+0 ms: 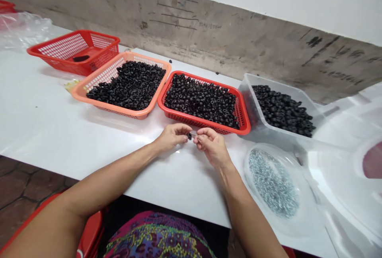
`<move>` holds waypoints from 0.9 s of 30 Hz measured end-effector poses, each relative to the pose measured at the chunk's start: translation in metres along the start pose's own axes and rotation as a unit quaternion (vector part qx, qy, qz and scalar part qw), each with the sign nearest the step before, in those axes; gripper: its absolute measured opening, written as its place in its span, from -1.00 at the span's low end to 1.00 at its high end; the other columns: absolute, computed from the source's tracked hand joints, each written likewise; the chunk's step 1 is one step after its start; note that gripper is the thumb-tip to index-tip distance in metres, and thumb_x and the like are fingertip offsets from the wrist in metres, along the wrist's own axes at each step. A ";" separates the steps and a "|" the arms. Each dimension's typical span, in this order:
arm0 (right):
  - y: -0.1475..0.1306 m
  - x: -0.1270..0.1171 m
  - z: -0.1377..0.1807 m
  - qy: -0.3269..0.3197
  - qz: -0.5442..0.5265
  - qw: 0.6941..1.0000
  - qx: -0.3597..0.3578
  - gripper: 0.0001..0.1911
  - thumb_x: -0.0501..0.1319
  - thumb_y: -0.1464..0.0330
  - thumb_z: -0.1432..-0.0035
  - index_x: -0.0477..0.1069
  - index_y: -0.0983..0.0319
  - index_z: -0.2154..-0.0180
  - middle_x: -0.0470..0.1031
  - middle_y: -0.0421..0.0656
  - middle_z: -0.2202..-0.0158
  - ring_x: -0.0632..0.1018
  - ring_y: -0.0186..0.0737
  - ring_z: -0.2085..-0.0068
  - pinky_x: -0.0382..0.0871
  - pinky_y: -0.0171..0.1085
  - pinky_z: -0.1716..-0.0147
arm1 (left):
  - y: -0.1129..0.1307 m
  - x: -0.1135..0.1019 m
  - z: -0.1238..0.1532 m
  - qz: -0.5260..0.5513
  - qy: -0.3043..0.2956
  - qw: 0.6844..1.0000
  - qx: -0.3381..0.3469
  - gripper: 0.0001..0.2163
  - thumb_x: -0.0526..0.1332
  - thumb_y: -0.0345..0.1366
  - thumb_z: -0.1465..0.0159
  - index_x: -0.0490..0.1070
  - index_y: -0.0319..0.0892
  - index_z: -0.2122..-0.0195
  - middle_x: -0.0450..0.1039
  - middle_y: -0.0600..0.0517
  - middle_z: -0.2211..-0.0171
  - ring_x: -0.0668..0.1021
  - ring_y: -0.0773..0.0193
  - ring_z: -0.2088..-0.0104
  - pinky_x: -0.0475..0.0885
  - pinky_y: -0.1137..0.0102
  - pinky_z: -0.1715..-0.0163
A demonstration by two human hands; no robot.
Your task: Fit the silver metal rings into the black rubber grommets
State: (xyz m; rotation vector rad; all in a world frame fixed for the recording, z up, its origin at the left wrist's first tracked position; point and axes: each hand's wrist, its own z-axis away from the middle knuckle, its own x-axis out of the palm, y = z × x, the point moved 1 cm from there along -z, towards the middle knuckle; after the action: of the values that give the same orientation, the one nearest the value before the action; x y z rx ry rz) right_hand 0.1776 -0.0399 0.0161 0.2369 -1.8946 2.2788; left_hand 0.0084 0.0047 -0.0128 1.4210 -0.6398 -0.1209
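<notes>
Both my hands meet over the white table [44,123], just in front of the middle red basket [243,121]. My left hand [171,136] pinches a small black ring-shaped part [190,135] with closed fingers. My right hand [210,144] has its fingers closed on a small clear or silvery piece [193,133] that touches the black part. The red basket is full of black ring parts [203,101]. An orange basket [80,91] to its left holds more black parts [128,85].
A clear tub [250,103] of black parts stands at the right, a clear round dish [301,218] of small metal pieces in front of it. A nearly bare red basket [59,53] sits far left. Clear plastic lies at the right. A worn wall runs behind.
</notes>
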 end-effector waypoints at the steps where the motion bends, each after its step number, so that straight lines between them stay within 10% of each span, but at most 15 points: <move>1: -0.001 0.001 0.001 -0.010 -0.004 1.000 0.002 -0.63 0.48 0.22 0.14 0.42 0.21 0.33 0.56 -0.21 0.52 0.40 -0.39 0.59 0.16 -0.40 0.63 | 0.001 0.000 0.000 0.001 0.003 1.000 -0.004 -0.70 0.46 -0.36 0.06 0.55 -0.25 0.27 0.56 0.01 0.37 0.51 0.37 0.46 0.42 0.42 0.40; 27: 0.000 0.005 0.005 -0.046 0.027 0.998 0.020 -0.67 0.45 0.19 0.08 0.39 0.23 0.43 0.47 -0.26 0.62 0.26 -0.47 0.67 -0.03 -0.43 0.68 | 0.010 0.009 0.007 -0.058 -0.038 0.997 0.026 -0.76 0.48 -0.25 0.01 0.52 -0.29 0.42 0.53 0.05 0.51 0.47 0.41 0.51 0.32 0.48 0.48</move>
State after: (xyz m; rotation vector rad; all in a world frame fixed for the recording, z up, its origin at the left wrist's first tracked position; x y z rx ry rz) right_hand 0.1729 -0.0444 0.0182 0.3057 -1.9225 2.3819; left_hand 0.0092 -0.0040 -0.0002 1.5106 -0.6263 -0.2533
